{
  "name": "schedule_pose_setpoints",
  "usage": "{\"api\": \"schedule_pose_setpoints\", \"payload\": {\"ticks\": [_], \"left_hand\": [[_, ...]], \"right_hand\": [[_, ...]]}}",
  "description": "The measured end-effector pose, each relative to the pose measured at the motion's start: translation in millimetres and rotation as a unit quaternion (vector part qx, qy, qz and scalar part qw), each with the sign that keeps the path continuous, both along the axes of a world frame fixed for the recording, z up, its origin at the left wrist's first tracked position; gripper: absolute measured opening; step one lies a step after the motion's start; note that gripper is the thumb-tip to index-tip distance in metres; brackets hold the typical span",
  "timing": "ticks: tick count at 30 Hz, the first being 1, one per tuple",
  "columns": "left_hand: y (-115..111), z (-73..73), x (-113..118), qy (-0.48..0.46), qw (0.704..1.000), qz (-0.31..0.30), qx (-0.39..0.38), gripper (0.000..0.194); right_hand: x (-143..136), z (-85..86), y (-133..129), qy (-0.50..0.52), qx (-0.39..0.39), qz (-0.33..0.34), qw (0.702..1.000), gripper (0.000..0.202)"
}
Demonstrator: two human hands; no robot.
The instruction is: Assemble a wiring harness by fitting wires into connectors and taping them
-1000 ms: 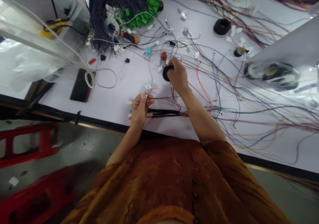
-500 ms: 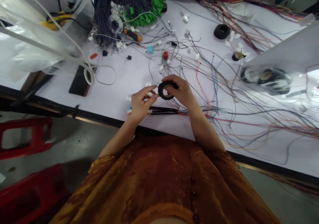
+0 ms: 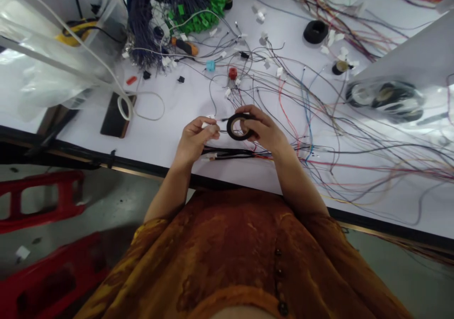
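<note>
Hands meet above the near edge of a white worktable strewn with loose wire. Seen from the head camera, the right hand grips a roll of black tape, fingers curled over its top and thumb against its rim, the roll standing on edge so its open centre faces the camera. The left hand is pinched narrow just beside the roll, fingertips closed on a small white connector; a thin dark strand runs from that pinch to the roll, though whether it is tape or wire cannot be told. Directly beneath both hands, a dark bundled harness lies flat on the table, its red and black leads fanning off to the right into a spread of coloured wires. Farther back sit a red connector, a blue connector and a second black roll, all well apart from the hands. A dark phone lies to the left beside a coil of white tubing. A heap of green connectors lies at the far edge. The person wears a rust-orange garment.
</note>
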State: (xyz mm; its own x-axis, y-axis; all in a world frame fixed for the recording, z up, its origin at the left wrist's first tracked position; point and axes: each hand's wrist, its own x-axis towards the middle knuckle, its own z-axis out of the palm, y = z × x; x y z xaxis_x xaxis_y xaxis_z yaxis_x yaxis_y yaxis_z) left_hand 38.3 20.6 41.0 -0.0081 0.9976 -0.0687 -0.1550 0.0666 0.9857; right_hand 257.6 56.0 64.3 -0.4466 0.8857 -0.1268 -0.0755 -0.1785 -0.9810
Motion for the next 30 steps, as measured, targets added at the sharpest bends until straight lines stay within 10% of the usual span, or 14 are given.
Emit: {"api": "schedule_pose_setpoints", "payload": {"ticks": [5,18,26,30], "left_hand": [[3,-4.4,-6,-0.093,0.994,0.017,-0.046,0.036],[13,5.4,-10,0.092,0.995,0.044,-0.001,0.036],[16,8.5,-6,0.108,0.991,0.074,0.0,0.036],[9,16.3,-1,0.106,0.992,0.071,-0.01,0.038]], "right_hand": [[-9,-2.1,10,0.084,-0.078,-0.009,0.993,0.031],[-24,-3.0,19,0.069,-0.134,0.029,0.988,0.02],[-40,-19.8,-49,-0.119,0.222,-0.03,0.967,0.039],[-51,-25.0,-59,-0.131,0.235,-0.082,0.96,0.019]]}}
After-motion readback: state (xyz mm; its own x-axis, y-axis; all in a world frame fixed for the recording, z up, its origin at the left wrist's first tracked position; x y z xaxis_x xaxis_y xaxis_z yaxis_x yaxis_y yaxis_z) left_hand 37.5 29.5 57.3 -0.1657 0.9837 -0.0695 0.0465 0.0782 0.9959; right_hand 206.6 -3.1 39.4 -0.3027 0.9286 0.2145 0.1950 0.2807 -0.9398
